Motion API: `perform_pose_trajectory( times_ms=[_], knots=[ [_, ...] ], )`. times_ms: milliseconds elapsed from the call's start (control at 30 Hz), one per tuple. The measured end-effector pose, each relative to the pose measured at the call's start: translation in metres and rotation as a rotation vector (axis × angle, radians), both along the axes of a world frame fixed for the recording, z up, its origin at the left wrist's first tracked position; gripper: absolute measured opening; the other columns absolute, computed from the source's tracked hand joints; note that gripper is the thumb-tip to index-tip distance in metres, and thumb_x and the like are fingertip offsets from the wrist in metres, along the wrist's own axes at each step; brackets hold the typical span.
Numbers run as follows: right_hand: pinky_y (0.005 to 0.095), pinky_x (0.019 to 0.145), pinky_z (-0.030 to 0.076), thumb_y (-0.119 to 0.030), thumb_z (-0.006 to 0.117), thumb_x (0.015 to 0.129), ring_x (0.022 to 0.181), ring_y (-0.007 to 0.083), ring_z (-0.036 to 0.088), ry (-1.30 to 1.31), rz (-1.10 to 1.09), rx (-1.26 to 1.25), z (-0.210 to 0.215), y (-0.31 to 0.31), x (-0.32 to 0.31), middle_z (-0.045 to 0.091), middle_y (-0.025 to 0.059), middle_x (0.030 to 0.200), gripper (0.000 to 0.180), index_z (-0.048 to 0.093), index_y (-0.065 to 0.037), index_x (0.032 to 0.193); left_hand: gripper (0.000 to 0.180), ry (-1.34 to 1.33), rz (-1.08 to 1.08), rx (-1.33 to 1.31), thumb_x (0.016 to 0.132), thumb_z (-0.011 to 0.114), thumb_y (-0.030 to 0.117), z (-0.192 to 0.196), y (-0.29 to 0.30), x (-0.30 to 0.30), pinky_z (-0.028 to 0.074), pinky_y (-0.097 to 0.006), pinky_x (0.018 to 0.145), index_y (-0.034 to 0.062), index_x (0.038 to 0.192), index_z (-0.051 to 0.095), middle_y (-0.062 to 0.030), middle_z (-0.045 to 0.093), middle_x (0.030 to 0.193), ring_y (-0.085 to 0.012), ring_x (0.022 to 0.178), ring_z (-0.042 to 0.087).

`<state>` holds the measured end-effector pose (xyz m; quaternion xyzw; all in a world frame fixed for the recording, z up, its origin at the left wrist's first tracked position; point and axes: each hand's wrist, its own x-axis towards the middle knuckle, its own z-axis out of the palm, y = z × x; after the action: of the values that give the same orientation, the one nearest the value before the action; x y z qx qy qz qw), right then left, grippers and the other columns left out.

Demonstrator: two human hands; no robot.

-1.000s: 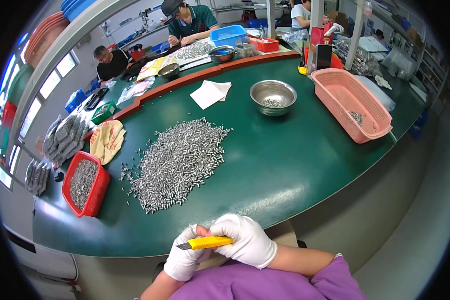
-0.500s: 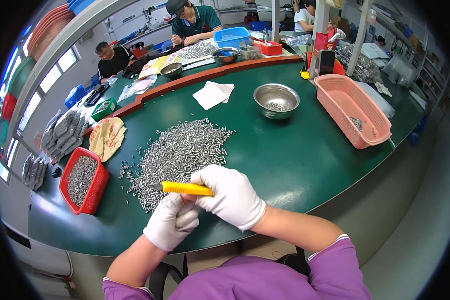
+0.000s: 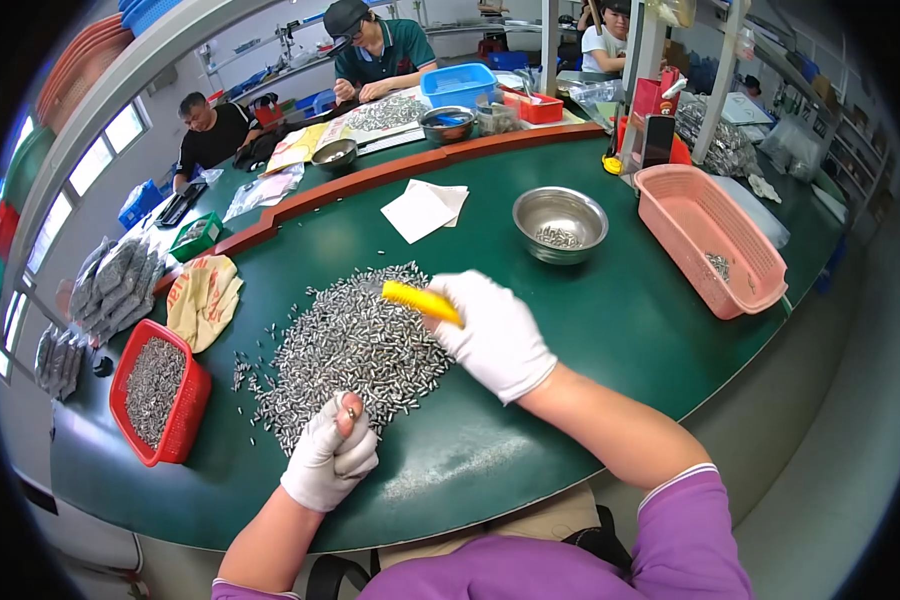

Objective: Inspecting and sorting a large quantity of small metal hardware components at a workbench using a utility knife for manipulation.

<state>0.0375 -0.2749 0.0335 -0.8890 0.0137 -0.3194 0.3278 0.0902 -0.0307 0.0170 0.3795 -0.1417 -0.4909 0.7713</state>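
My right hand [image 3: 495, 335], in a white glove, grips a yellow utility knife [image 3: 420, 300] above the right side of a pile of small silver metal pins [image 3: 335, 340]. The knife points left; its blade is hard to make out against the pile. At the pile's near edge, my left hand [image 3: 330, 458] is closed, gloved except for bare fingertips. Between its thumb and finger sits one small metal pin [image 3: 352, 412]. The two hands are apart.
A red basket [image 3: 198, 395] full of pins stands left, beside a yellowish cloth bag [image 3: 205, 300]. A steel bowl [image 3: 560, 250] and a pink basket [image 3: 710, 280], each with some pins, stand right. White paper [image 3: 417, 212] lies beyond the pile. Several people work across the brown ledge [image 3: 370, 178].
My right hand has moved up and right with the knife, away from my left hand. The left hand has shifted slightly left, and its held pin now shows. The view has shifted a little.
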Motion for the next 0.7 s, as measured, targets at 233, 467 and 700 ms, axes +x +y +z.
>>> perform_pose_trajectory(
  times_ms=[233,467,700],
  knots=[
    [0.0404,0.071,0.054,-0.021,0.066,0.084,0.083,0.0282,0.063,0.234,-0.312,-0.381,-0.033,-0.03,0.018,0.059,0.0109,0.093,0.022,0.057,-0.009,0.099,0.013,0.079,-0.056,-0.097,0.093,0.064,0.024,-0.001,0.008,0.005,0.023,-0.024,0.044,0.0139,0.097,0.058,0.0066,0.03,0.058,-0.0067,0.045,0.027],
    [0.0412,0.077,0.05,-0.021,0.068,0.079,0.091,0.029,0.06,0.105,-0.233,-0.525,-0.03,-0.028,0.011,0.06,0.0089,0.101,0.033,0.06,-0.009,0.109,0.013,0.126,-0.059,-0.11,0.093,0.063,0.023,-0.006,0.003,0.008,0.023,-0.024,0.044,0.0127,0.097,0.055,0.0059,0.031,0.057,-0.007,0.045,0.027],
    [0.0384,0.066,0.048,-0.022,0.067,0.076,0.075,0.0256,0.059,-0.328,0.503,-0.276,0.0,0.03,-0.003,0.056,0.005,0.08,0.026,0.06,-0.009,0.098,0.019,0.101,-0.047,-0.042,0.092,0.065,0.026,-0.002,0.004,0.0,0.023,-0.024,0.045,0.0109,0.097,0.055,0.006,0.031,0.057,-0.0066,0.045,0.028]
  ],
)
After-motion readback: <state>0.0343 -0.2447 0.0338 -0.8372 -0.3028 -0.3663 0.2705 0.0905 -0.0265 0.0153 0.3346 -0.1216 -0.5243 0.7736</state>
